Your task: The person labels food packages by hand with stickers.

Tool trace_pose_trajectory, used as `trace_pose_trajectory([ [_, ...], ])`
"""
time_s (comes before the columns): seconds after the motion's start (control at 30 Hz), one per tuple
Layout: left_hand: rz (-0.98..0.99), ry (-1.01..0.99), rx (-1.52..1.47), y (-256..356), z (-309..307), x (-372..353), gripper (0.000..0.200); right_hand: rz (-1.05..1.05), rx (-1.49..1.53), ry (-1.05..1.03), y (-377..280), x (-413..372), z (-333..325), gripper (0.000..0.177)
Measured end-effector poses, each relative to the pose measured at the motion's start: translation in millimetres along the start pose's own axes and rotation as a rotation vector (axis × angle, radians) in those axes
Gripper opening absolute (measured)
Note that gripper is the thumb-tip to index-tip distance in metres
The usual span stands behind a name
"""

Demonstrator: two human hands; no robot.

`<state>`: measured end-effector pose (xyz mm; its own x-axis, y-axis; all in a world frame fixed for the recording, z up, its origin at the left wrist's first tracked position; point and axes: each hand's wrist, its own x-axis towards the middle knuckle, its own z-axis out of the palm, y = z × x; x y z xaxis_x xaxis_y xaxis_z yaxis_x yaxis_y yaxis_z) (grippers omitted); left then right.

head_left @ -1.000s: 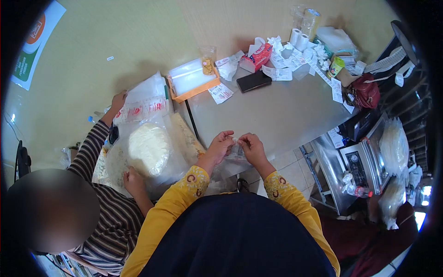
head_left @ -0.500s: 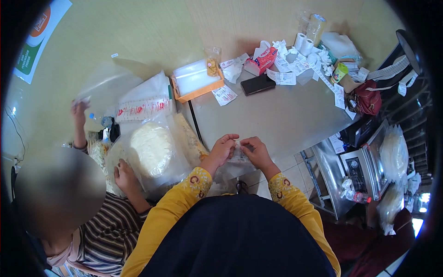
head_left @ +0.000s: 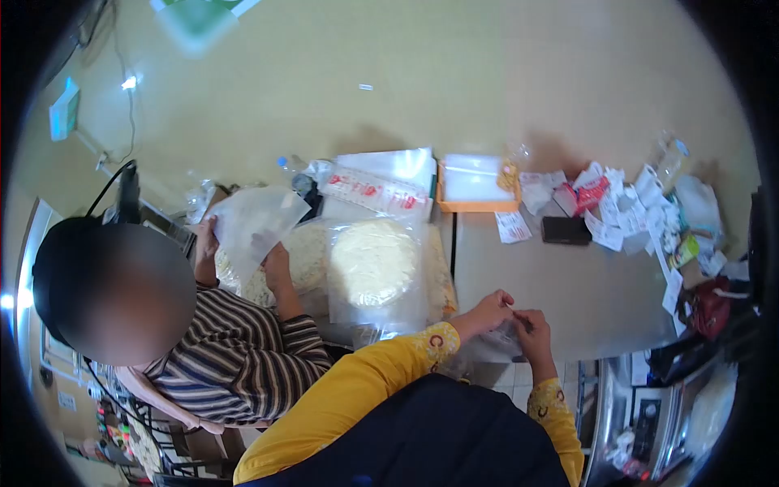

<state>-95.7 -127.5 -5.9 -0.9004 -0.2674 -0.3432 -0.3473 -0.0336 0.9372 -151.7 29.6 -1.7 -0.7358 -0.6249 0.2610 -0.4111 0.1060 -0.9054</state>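
Observation:
Over the front edge of the metal table, my left hand [head_left: 485, 315] pinches the top of a clear plastic bag [head_left: 501, 342]. Close beside it, my right hand [head_left: 534, 335] has its fingers closed on the same bag. The bag hangs below my fingers, and its contents are too blurred to make out. To the left of my hands lies a round, flat, pale slab that looks like dough [head_left: 375, 261], under clear plastic.
At my left, a co-worker in a striped top [head_left: 235, 349] holds a translucent plastic sheet [head_left: 264, 219] in both hands. Along the wall stand an orange tray [head_left: 479, 207], a phone [head_left: 565, 230], a red tissue pack [head_left: 588, 195] and loose receipts [head_left: 607, 234].
My view has swung left. Both my hands still hold the bag. The co-worker's raised hand has come down, and the plastic sheet is now between both their hands.

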Motion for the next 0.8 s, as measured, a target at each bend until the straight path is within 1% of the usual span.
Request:
trace_pose_trajectory([
  [0.07, -0.019, -0.004, -0.082, -0.4, 0.9, -3.7, 0.034, 0.026, 0.018, 0.000, 0.3, -1.6, -0.7, 0.016],
  [0.13, 0.039, 0.056, -0.061, 2.2, 1.0, -7.3, 0.034, 0.031, 0.007, 0.008, -6.4, -0.4, -1.9, 0.015],
  [0.23, 0.110, 0.114, 0.037, -4.5, 3.2, -6.9, 0.033, 0.073, -0.052, -0.093, -12.4, 3.5, -7.8, 0.016],
  [0.33, 0.150, 0.144, 0.156, -6.5, 7.1, -3.1, 0.032, -0.165, -0.305, -0.146, -25.6, 14.4, -11.5, 0.010],
  [0.43, 0.170, 0.142, 0.197, 3.0, 4.2, -6.5, 0.031, -0.273, -0.505, -0.247, -37.2, 23.7, -11.9, 0.010],
  [0.57, 0.215, 0.120, 0.290, 22.6, 1.3, -13.9, 0.031, -0.304, -0.632, -0.295, -44.2, 31.2, -7.2, 0.009],
  [0.67, 0.255, 0.150, 0.339, 17.1, 1.5, -9.6, 0.032, -0.301, -0.665, -0.292, -39.9, 32.2, 0.6, 0.008],
  [0.77, 0.253, 0.148, 0.331, 15.3, 1.0, -11.3, 0.032, -0.294, -0.638, -0.271, -26.0, 29.8, 2.6, 0.009],
  [0.8, 0.197, 0.129, 0.313, 19.0, 0.5, -14.5, 0.033, -0.286, -0.618, -0.265, -23.9, 26.7, 2.1, 0.010],
])
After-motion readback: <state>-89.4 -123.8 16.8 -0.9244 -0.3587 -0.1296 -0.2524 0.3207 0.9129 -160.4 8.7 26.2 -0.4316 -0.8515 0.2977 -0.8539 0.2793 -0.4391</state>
